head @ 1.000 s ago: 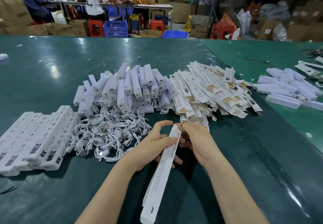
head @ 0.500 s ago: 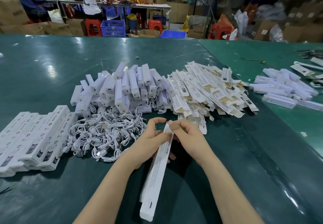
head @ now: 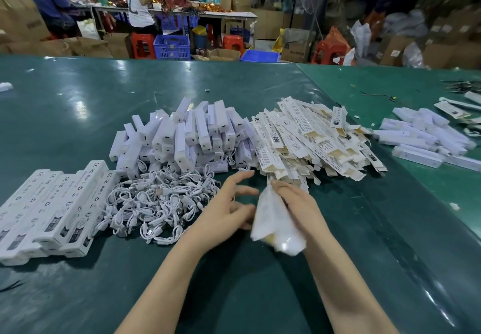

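My right hand (head: 299, 203) pinches the far end of a long white carton box (head: 276, 221), which is blurred by motion and swings beside my wrist. My left hand (head: 229, 208) hovers just left of the box with its fingers spread and holds nothing. Behind my hands lie a heap of flat unfolded cartons (head: 307, 138), a pile of white lamp bars (head: 192, 133) and a tangle of short white cables (head: 156, 200). Finished closed boxes (head: 52, 203) lie in a row at the left on the green table (head: 260, 294).
More white bars and cartons (head: 426, 138) lie on the adjoining table at the right. Beyond the table's far edge are people at another bench, red stools, a blue crate (head: 171, 47) and cardboard boxes.
My left hand has let go of the box and opened its fingers. The box, held lengthways by both hands before, now swings fast in my right hand alone.
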{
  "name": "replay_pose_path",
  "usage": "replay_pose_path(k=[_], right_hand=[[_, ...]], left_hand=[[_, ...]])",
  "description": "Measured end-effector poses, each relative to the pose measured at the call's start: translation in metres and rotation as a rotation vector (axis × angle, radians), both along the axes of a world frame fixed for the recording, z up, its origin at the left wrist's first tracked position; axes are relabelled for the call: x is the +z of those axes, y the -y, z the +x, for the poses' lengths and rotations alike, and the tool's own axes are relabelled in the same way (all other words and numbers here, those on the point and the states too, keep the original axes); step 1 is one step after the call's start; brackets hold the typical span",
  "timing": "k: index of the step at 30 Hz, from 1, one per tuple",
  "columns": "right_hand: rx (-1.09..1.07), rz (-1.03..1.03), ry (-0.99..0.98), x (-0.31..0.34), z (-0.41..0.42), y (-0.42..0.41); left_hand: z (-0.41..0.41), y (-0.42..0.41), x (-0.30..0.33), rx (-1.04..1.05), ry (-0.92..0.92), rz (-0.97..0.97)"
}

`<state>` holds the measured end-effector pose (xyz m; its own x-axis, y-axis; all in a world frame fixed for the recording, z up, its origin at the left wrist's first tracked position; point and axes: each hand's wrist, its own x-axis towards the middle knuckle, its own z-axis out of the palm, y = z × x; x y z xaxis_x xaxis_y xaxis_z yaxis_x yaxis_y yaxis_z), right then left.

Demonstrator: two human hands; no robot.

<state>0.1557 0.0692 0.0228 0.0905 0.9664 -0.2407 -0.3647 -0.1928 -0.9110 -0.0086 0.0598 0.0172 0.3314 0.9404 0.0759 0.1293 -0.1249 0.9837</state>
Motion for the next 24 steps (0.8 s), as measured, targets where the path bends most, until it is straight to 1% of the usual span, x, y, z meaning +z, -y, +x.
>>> replay_pose_path(k=[2,3,5,6,8,9,10,14,16,18,21,24], right_hand=[[0.024,0.005,0.120,-0.002,-0.004,0.002],[0.046,0.013,0.172,-0.003,-0.006,0.003],[0.103,0.019,0.220,-0.005,-0.010,0.005],[0.139,0.013,0.293,-0.005,-0.011,0.006],[0.208,0.012,0.549,-0.008,-0.015,0.006],[0.215,0.020,0.640,-0.010,-0.016,0.006],[0.204,0.037,0.681,-0.011,-0.018,0.005],[0.070,0.136,0.621,-0.007,-0.024,-0.005],[-0.025,0.154,0.606,0.002,-0.025,-0.017],[-0.096,0.198,0.594,0.013,-0.027,-0.032],[-0.149,0.313,0.720,0.033,-0.037,-0.057],[-0.180,0.360,0.896,0.050,-0.045,-0.087]], left_hand=[[0.002,0.001,-0.003,-0.060,-0.197,0.228],[0.004,0.001,-0.004,-0.085,-0.223,0.297],[0.008,0.002,-0.004,-0.071,-0.174,0.328],[0.009,0.003,-0.002,-0.036,-0.145,0.305],[0.009,0.003,0.000,0.049,-0.068,0.193],[0.007,0.001,0.001,0.086,-0.020,0.134],[0.006,0.000,0.001,0.118,0.028,0.094],[0.000,-0.004,0.000,0.178,0.230,-0.006],[-0.003,-0.006,0.002,0.212,0.257,-0.065],[-0.005,-0.008,0.002,0.204,0.244,-0.084],[-0.006,-0.010,0.000,0.153,0.250,-0.097],[-0.005,-0.012,-0.004,0.080,0.366,-0.158]])
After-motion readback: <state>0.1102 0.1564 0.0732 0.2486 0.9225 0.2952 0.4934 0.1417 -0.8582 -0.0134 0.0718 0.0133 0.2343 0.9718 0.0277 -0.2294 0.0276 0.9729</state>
